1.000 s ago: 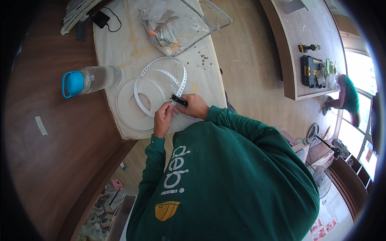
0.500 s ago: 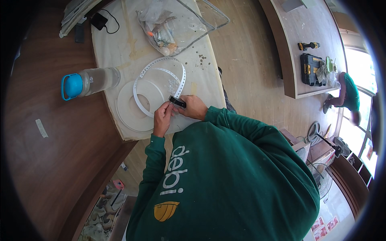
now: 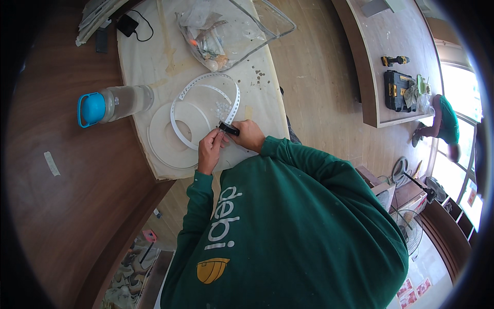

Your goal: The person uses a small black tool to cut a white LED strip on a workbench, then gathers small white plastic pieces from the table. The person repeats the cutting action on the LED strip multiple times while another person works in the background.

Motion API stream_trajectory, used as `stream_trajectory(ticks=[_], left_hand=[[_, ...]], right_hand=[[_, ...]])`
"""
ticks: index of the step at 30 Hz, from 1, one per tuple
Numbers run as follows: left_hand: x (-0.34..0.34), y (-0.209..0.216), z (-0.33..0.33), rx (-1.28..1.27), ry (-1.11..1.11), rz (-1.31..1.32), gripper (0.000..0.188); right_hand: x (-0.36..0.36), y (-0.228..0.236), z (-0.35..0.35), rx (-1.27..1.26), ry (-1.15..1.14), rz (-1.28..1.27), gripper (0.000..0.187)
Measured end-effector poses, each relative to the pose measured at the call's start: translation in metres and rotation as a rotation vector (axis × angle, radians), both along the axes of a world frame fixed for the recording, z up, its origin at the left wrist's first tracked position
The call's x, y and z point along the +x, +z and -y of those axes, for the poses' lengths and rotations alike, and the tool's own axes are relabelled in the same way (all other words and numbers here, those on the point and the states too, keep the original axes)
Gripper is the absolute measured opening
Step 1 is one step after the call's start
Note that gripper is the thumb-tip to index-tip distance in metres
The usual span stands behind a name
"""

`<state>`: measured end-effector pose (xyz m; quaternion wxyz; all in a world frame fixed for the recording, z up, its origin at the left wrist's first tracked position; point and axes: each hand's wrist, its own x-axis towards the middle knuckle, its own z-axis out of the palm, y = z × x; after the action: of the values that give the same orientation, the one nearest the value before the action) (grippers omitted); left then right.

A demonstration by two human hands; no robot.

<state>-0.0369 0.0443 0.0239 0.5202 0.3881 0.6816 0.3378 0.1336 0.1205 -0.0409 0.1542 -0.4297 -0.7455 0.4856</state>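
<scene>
Near the table's front edge, my right hand (image 3: 249,136) is closed around a small black hand tool (image 3: 229,128), which looks like a hole punch. Beside it, my left hand (image 3: 210,149) is closed in a pinch at the tool's jaws. It seems to hold the end of the thin white strip (image 3: 174,117), though the fingers hide most of that end. Small square holes run along part of the strip, which loops over the table. Under the loop lies a flat white coil (image 3: 155,138). Small clear or white bits (image 3: 222,109) are scattered inside the loop.
A clear zip bag (image 3: 235,44) of small items lies farther back, near dark chips (image 3: 260,77). On the left are a blue-capped bottle (image 3: 126,103) and a black adapter (image 3: 126,26). Another table (image 3: 355,46) holds a drill (image 3: 395,61) and black case (image 3: 397,90); a person (image 3: 448,121) bends beside it.
Both hands and the black tool have shifted very slightly to the right. The looped strip has moved a little with them.
</scene>
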Motion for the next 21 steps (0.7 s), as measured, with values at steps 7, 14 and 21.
stream_trajectory(ticks=[7,14,21], left_hand=[[0.002,-0.003,-0.002,0.008,0.04,0.025,0.024],[-0.001,-0.007,0.003,0.024,0.049,0.019,0.023],[0.0,-0.005,0.004,0.023,0.043,-0.028,0.023]], right_hand=[[0.0,0.004,-0.006,-0.038,0.024,0.029,0.022],[0.004,0.025,-0.004,-0.12,0.044,-0.023,0.027],[0.004,0.031,-0.002,-0.118,0.098,-0.066,0.025]])
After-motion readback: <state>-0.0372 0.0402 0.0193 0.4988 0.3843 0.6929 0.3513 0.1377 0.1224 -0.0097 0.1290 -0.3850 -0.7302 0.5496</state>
